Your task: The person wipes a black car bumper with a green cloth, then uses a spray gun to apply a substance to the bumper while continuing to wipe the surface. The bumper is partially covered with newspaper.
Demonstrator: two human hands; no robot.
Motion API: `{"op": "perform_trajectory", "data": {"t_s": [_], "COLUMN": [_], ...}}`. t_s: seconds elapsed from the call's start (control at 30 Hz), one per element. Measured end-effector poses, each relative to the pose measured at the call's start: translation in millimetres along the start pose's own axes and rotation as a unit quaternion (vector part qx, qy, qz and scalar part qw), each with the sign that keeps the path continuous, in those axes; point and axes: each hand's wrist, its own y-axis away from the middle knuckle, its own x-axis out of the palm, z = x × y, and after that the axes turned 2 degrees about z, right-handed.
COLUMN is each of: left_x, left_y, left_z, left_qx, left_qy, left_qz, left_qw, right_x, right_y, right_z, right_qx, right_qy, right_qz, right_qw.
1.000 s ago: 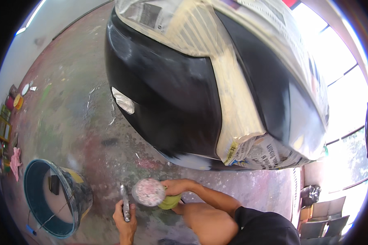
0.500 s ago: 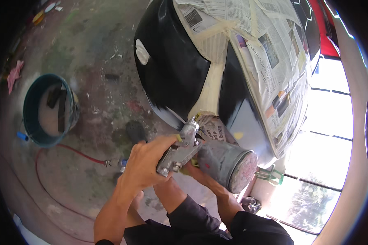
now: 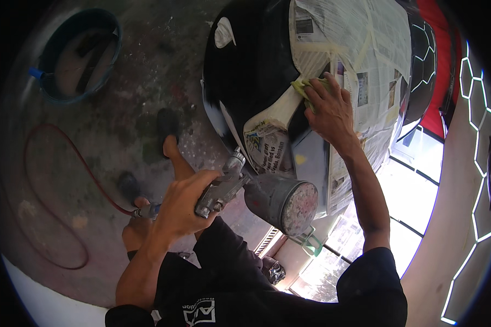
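My left hand (image 3: 181,204) is wrapped round the grip of a metal spray gun (image 3: 222,188). A grey, paint-stained cup (image 3: 273,199) is joined to the gun and tilts to the right. Up on the car, my right hand (image 3: 333,114) presses a crumpled yellow-green cloth (image 3: 298,87) against the black panel (image 3: 251,60), beside a strip of pale masking tape (image 3: 282,109). Newspaper (image 3: 360,32) taped down covers the car's upper part, and another newspaper piece (image 3: 270,150) covers a lower opening. A grey patch (image 3: 313,152) shows on the bodywork below my right hand.
A red air hose (image 3: 73,144) loops over the floor at the left and runs to a fitting (image 3: 147,211) near my left hand. A dark teal bucket (image 3: 53,90) with cloudy liquid stands at far left. Behind the cup is a green frame (image 3: 311,243).
My right hand has moved from beneath the gun up onto the car with the cloth. The view has shifted; my left hand still holds the spray gun.
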Motion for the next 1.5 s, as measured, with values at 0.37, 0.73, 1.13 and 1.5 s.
{"op": "perform_trajectory", "data": {"t_s": [0.37,0.73,1.13,1.5], "left_x": [26,44,167,344], "left_y": [-14,-67,-19,30], "left_z": [-47,-99,-96,-101], "left_qx": [0.023,-0.007,-0.056,-0.069], "left_qy": [-0.017,0.006,-0.073,-0.12], "left_qz": [0.02,0.042,0.206,0.284], "left_qw": [0.999,0.999,0.974,0.949], "right_x": [80,66,139,248], "right_y": [86,-18,217,405], "right_z": [81,83,153,165], "right_qx": [0.194,0.327,0.45,0.591], "right_qy": [-0.022,-0.079,-0.275,-0.258], "right_qz": [-0.084,-0.206,-0.246,-0.298], "right_qw": [0.977,0.919,0.813,0.703]}}
